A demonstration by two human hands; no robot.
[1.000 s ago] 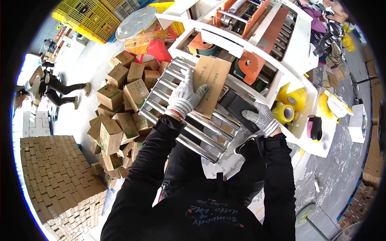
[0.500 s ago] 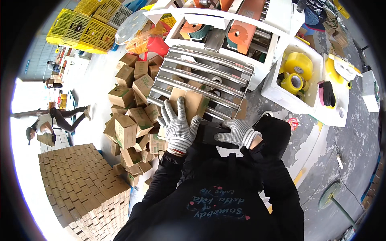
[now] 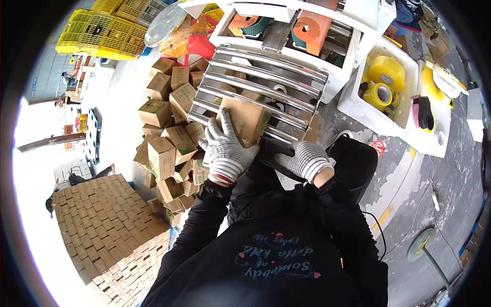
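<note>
My left hand, in a grey-and-white striped knit glove, lies with spread fingers against the near left side of a small brown cardboard box. This box rests on the near end of a roller conveyor with shiny metal rollers. My right hand, gloved the same way, is to the right of the box and apart from it. Its fingers are stretched out over a dark surface at the conveyor's near edge, and nothing shows in them. Part of the box's near side is hidden by my left hand.
Left of the conveyor lies a heap of small cardboard boxes. A large stack of boxes stands at lower left. A white machine is beyond the rollers. At right, a white foam bin holds yellow tape rolls.
My right hand has moved slightly right and turned, its fingers now pointing more forward. My left hand stays at the box. The person at far left has moved behind the box stack.
</note>
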